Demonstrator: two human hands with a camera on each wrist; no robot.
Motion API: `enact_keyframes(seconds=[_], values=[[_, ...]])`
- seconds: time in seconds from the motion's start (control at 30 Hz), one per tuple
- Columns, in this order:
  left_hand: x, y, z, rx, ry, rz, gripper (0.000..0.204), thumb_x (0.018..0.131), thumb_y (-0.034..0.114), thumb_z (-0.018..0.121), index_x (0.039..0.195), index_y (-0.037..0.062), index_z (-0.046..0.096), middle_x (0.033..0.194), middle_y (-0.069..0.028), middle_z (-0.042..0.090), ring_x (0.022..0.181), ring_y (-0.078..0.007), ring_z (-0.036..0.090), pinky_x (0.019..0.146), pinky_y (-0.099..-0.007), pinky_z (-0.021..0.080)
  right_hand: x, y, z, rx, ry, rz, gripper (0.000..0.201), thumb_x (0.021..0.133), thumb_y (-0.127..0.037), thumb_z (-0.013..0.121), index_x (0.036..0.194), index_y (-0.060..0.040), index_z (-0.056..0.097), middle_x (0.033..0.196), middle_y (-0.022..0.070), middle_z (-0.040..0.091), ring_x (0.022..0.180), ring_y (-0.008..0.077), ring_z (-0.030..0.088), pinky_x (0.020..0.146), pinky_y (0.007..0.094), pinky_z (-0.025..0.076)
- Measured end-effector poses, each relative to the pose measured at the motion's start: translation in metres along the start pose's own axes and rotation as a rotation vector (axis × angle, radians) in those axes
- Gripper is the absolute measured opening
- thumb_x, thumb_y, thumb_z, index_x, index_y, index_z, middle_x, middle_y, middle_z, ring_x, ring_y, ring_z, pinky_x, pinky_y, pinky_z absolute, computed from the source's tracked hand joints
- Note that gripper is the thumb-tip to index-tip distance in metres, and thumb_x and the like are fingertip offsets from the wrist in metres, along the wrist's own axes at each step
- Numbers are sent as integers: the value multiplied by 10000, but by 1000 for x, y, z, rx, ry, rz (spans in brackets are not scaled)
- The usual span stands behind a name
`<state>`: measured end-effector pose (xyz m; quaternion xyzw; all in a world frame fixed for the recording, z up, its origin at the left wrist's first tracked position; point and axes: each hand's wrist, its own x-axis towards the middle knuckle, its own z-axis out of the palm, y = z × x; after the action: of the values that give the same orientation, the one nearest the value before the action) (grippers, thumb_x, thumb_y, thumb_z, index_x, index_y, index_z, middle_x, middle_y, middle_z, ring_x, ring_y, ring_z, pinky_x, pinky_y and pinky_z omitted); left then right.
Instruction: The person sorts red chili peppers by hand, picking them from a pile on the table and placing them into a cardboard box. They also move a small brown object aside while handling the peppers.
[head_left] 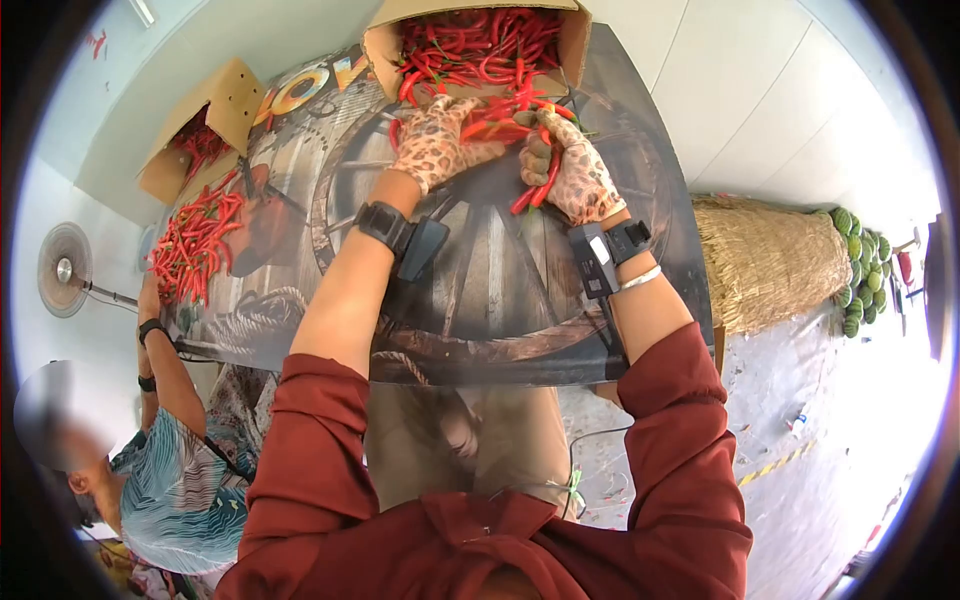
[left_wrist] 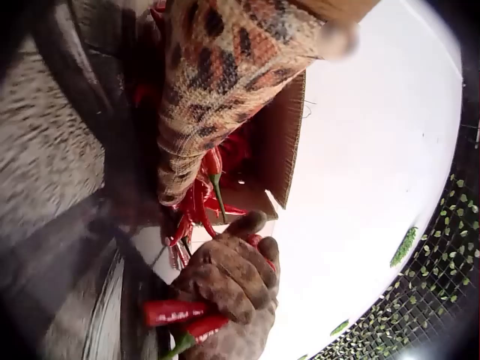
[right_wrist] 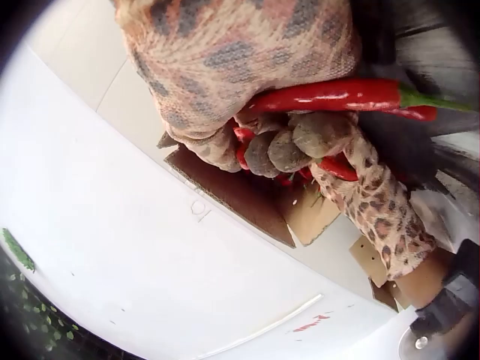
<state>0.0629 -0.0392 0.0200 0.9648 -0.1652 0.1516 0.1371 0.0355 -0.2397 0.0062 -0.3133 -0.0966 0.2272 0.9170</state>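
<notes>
Both hands wear leopard-spotted gloves with dirty fingertips. At the mouth of a cardboard box (head_left: 580, 55) filled with red chili peppers (head_left: 480, 45), my left hand (head_left: 432, 145) has thumb and fingers spread apart. Loose chilies (head_left: 495, 122) lie between them, blurred in the head view. My right hand (head_left: 575, 175), just to the right, curls its fingers round several red chilies (right_wrist: 330, 96). Their ends stick out of the fist on both sides, one with a green stem. In the left wrist view, the back of the left hand (left_wrist: 225, 75) hides most of its fingers.
Wheel-printed table (head_left: 470, 260) lies beneath. At left, a second box (head_left: 225, 105) spills a chili pile (head_left: 195, 245), where another person (head_left: 180, 480) reaches in. A fan (head_left: 65, 265) stands beyond. To the right are a straw-covered surface (head_left: 765, 260) and watermelons (head_left: 865, 270).
</notes>
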Motion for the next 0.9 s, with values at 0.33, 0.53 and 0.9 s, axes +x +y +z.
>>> enact_keyframes(seconds=[0.33,0.53,0.9], values=[[-50,18,-2,-29,20,30,769,725,540,672,1339,130,458,1331,-180,448,1256,-368,396,1051,-455,307,-3,1,2,-63,2,-20,296,957,-272,482,1070,-6,546,651,-5,443,503,82,366,444,220,308],[-54,21,-5,-111,48,-25,633,817,507,591,1298,106,500,1322,-178,457,1243,-356,409,1045,-439,318,1,-2,-2,-65,-8,-17,264,954,-253,488,1048,-13,545,659,0,435,495,83,369,440,224,310],[-46,5,12,-304,423,67,245,903,177,514,1075,33,614,1106,-167,558,1062,-320,516,930,-414,397,-1,-1,6,-60,52,-41,246,962,-232,482,1023,3,522,674,1,433,507,84,388,408,218,315]])
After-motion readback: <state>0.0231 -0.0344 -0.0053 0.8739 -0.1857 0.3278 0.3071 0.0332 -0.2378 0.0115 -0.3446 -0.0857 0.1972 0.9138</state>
